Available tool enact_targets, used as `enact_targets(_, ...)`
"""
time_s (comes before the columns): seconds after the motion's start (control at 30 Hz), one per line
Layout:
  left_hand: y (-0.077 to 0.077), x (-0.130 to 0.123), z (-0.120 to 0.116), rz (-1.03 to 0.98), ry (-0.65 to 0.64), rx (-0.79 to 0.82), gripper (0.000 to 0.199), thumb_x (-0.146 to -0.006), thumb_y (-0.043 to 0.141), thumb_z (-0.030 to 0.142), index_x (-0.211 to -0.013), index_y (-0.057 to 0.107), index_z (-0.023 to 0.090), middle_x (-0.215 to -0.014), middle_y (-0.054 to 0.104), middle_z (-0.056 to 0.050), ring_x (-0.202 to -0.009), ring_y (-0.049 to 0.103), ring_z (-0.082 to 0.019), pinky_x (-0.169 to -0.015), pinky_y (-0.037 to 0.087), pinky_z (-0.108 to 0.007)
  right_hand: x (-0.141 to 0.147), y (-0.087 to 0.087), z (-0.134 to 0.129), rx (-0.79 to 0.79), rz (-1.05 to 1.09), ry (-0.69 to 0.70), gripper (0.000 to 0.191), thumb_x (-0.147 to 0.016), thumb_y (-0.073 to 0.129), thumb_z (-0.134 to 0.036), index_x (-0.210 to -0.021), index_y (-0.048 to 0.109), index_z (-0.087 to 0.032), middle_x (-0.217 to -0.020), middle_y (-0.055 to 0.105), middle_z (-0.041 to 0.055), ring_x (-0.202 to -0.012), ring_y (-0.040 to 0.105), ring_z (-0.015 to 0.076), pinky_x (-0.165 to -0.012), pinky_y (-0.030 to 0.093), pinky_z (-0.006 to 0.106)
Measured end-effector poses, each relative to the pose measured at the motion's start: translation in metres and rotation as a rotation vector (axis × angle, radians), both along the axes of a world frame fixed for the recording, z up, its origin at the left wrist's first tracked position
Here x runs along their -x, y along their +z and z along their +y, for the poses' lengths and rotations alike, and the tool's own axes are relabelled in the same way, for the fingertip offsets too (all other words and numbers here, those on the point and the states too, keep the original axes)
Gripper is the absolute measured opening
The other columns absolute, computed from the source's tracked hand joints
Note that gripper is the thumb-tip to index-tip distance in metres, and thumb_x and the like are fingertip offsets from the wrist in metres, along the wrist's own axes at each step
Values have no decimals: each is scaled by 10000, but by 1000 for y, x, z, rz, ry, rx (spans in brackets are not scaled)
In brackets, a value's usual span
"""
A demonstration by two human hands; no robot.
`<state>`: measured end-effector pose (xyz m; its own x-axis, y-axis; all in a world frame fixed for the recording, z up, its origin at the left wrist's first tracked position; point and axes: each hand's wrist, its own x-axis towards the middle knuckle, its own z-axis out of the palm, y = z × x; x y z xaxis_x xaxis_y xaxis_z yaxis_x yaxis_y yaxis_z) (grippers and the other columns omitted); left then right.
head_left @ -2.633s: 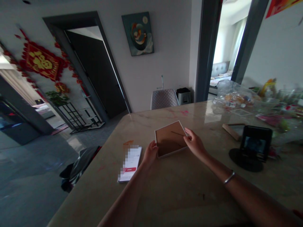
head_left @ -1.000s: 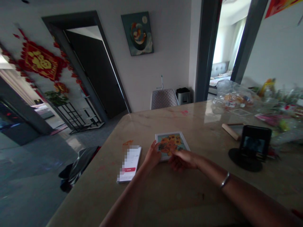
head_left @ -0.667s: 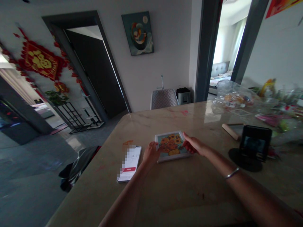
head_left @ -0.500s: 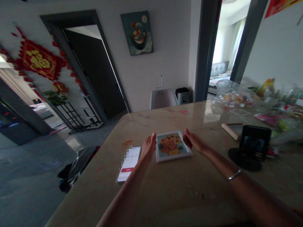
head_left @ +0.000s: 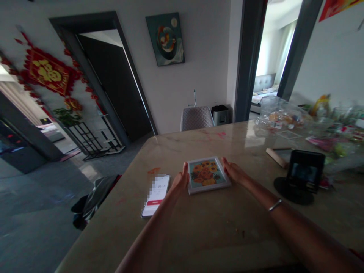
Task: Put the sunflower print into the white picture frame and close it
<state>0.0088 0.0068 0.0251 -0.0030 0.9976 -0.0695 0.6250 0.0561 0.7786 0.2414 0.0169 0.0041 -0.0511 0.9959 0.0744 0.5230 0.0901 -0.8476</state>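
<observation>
A small white picture frame (head_left: 217, 187) with a painting of orange sunflowers lies in front of me on the table (head_left: 210, 223). My left hand (head_left: 182, 179) holds its left edge, thumb raised along the side. On the opposite edge my right hand (head_left: 233, 171) grips the frame, its thumb near the far right corner. The other fingers of both hands are mostly hidden. Just left of my left forearm lies a phone (head_left: 156, 195) with a timer on its lit screen, partly pixelated.
To the right stands a black device on a round base (head_left: 305, 170), with a light wooden bar (head_left: 276, 157) behind it. Clear plastic bags (head_left: 281, 113) and clutter fill the far right of the table. A quilted chair (head_left: 197, 118) stands beyond the far edge.
My right hand has come in from just off the right edge and now closes on the frame. My left hand has pressed against the left edge.
</observation>
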Motion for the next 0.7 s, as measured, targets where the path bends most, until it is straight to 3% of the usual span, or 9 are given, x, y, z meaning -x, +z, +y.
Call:
enact_targets(0.13,-7,2,-1,-1,37,22,705,-646,47,796,-362,312,208,-331,321,13,-384,358,-112,-433,249,-240,1,-7,2,44,-11,-25,662,-710,103,-754,-494,404,-206,-470,466,-5,-465,457,123,-508,338,252)
enact_targets(0.3,-3,4,-4,71,38,-14,713,-702,51,748,-389,382,200,-378,416,-15,-452,450,-141,-464,287,-240,-1,-8,5,6,16,-61,626,-742,136,-717,-528,432,-210,-493,499,2,-483,482,133,-514,355,257)
enact_targets(0.5,-8,6,-3,380,54,-137,512,-780,309,599,-635,548,171,-650,600,-71,-634,558,-187,-544,344,-253,-8,-17,13,-47,-104,-111,428,-769,375,-572,-587,502,-205,-629,617,49,-637,580,177,-603,390,270)
enact_targets(0.6,-14,3,-4,433,61,-172,385,-759,435,519,-814,563,160,-804,620,-103,-732,576,-208,-614,387,-277,-7,-22,16,-64,26,-85,294,-755,464,-472,-738,577,-200,-800,666,69,-777,612,199,-708,420,292)
enact_targets(0.7,-16,-2,-8,402,41,-193,391,-726,507,489,-913,572,152,-968,594,-155,-852,575,-252,-704,412,-327,-5,-24,17,-36,201,-76,268,-719,527,-413,-842,602,-187,-904,667,80,-882,607,219,-808,423,336)
